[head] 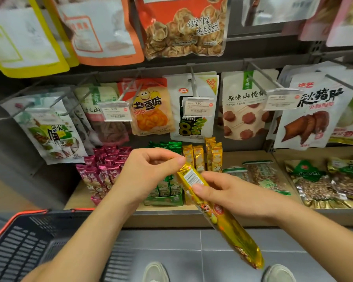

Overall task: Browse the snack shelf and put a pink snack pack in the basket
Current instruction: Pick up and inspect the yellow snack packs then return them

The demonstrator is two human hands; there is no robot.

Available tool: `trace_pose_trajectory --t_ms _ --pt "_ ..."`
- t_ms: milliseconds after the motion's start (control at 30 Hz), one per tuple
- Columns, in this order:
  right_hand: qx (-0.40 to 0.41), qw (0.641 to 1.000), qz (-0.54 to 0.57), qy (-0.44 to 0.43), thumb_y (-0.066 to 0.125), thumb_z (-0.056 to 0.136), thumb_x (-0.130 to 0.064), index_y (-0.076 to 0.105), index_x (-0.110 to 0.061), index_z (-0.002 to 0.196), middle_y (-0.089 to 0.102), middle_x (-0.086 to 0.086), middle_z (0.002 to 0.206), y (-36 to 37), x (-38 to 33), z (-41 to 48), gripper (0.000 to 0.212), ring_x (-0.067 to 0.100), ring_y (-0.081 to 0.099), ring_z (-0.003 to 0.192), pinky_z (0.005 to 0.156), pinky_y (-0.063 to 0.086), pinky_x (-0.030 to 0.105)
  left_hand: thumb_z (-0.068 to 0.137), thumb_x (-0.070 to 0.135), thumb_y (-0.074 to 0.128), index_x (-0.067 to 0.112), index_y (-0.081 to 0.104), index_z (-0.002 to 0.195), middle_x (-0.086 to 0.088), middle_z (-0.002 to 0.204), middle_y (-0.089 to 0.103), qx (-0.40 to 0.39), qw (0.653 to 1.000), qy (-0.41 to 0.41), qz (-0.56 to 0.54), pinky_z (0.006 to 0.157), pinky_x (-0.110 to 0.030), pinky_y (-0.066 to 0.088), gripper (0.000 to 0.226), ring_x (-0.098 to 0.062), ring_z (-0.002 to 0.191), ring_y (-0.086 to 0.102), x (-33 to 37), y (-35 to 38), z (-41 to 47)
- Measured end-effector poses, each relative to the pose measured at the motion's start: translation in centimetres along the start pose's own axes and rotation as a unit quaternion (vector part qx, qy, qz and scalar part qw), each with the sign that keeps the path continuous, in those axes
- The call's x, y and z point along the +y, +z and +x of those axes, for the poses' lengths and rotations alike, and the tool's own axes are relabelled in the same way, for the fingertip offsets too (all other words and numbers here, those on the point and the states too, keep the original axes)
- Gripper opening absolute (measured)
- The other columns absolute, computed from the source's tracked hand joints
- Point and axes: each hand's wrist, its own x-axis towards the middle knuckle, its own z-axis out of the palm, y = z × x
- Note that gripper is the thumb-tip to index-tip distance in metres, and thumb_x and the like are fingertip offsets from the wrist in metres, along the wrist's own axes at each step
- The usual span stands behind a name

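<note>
Pink snack packs [102,171] stand upright in a display box at the left end of the low wooden shelf [253,155], untouched by either hand. Just right of them sit green packs [167,188] in a green box, then yellow packs [204,155] standing behind. A long yellow snack pack [222,216] is held in front of the shelf, tilted, its top end far and left, its bottom end near and right above the grey tiled floor [192,245]. Left hand [149,169] pinches the top end of this pack, thumb and forefinger closed on the foil, other fingers curled. Right hand [228,192] clamps the pack below the barcode label, thumb on the front face, fingers wrapped behind. Black basket [29,247] with a red rim sits near and left, under the left forearm; contents cannot be told. Hanging bags [183,27] on pegs fill the rack above the shelf, with price tags [198,106] clipped at the peg ends. Two shoes [155,271] show at the near edge.
</note>
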Motion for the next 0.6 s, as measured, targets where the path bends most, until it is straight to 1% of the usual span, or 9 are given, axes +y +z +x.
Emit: trace_pose_trajectory --t_ms 33,100,200,267,367,467,533,567,600 --pt "0.004 1.000 -0.008 -0.002 0.044 0.084 -0.061 0.057 -0.020 0.122 0.064 0.011 0.113 0.1 0.1 0.0 0.057 0.027 0.062 0.104 0.094 0.049 0.048 0.075 0.022 0.078 0.026 0.079 0.074 0.001 0.074 0.074 0.019 1.000 0.005 0.014 0.064 -0.017 0.051 0.005 -0.004 0.069 0.064 -0.1 0.2 0.1" --pt "0.016 1.000 -0.021 -0.010 0.044 0.082 -0.062 0.058 -0.016 0.118 0.064 0.013 0.110 0.1 0.0 0.0 0.060 0.027 0.062 0.100 0.091 0.050 0.048 0.079 0.012 0.075 0.024 0.079 0.072 0.000 0.075 0.074 0.038 0.998 0.015 0.040 0.067 -0.022 0.052 0.014 -0.006 0.070 0.064 -0.2 0.5 0.2" --pt "0.042 0.999 -0.014 -0.012 0.047 0.079 -0.063 0.058 -0.013 0.113 0.062 0.016 0.105 -0.1 0.0 -0.1 0.061 0.021 0.059 0.084 0.085 0.049 0.046 0.082 0.016 0.073 0.025 0.079 0.074 0.003 0.077 0.075 0.045 0.997 0.018 0.056 0.071 -0.023 0.054 0.014 -0.007 0.074 0.067 -0.1 0.5 0.2" --pt "0.050 0.999 0.004 -0.008 0.051 0.078 -0.063 0.057 -0.014 0.112 0.064 0.015 0.104 -0.2 0.2 -0.2 0.060 0.017 0.060 0.085 0.085 0.050 0.048 0.083 0.020 0.072 0.028 0.078 0.076 0.005 0.078 0.075 0.057 0.996 0.019 0.063 0.073 -0.026 0.055 0.012 -0.009 0.077 0.068 -0.2 0.6 0.1" --pt "0.031 0.994 0.106 0.008 0.062 0.076 -0.051 0.057 -0.016 0.117 0.067 0.018 0.109 -0.1 0.6 -0.1 0.054 0.033 0.067 0.100 0.092 0.052 0.054 0.082 0.020 0.074 0.027 0.077 0.073 0.004 0.074 0.073 0.079 0.995 0.027 0.059 0.070 -0.027 0.053 0.011 -0.009 0.072 0.064 -0.3 0.9 0.0" --pt "0.007 0.977 0.213 0.009 0.067 0.079 -0.036 0.059 -0.015 0.123 0.070 0.014 0.113 0.4 0.7 0.1 0.050 0.031 0.070 0.099 0.094 0.053 0.050 0.082 0.016 0.075 0.024 0.073 0.068 0.007 0.066 0.067 0.100 0.994 0.037 0.038 0.062 -0.019 0.048 0.015 -0.005 0.065 0.057 -0.4 1.1 0.1" --pt "0.028 0.971 0.238 -0.002 0.067 0.081 -0.033 0.061 -0.012 0.122 0.071 0.015 0.107 1.0 0.7 0.3 0.046 0.029 0.070 0.093 0.094 0.051 0.056 0.078 0.017 0.077 0.020 0.072 0.075 0.008 0.067 0.066 0.089 0.996 0.028 -0.004 0.060 -0.017 0.047 0.007 -0.004 0.064 0.057 -0.2 1.5 0.1" --pt "0.044 0.968 0.246 -0.006 0.066 0.083 -0.032 0.061 -0.011 0.120 0.070 0.017 0.105 1.2 0.7 0.4 0.043 0.029 0.070 0.089 0.093 0.051 0.058 0.074 0.021 0.079 0.018 0.072 0.082 0.008 0.068 0.066 0.082 0.996 0.018 -0.024 0.059 -0.017 0.048 0.012 -0.004 0.064 0.058 -0.2 1.7 0.1" --pt "0.061 0.968 0.245 -0.010 0.065 0.086 -0.030 0.062 -0.011 0.120 0.070 0.019 0.105 1.5 0.6 0.5 0.039 0.030 0.070 0.088 0.092 0.052 0.057 0.068 0.026 0.079 0.015 0.071 0.090 0.008 0.070 0.067 0.078 0.996 0.007 -0.039 0.059 -0.017 0.049 0.026 -0.004 0.064 0.059 -0.2 2.0 0.1"
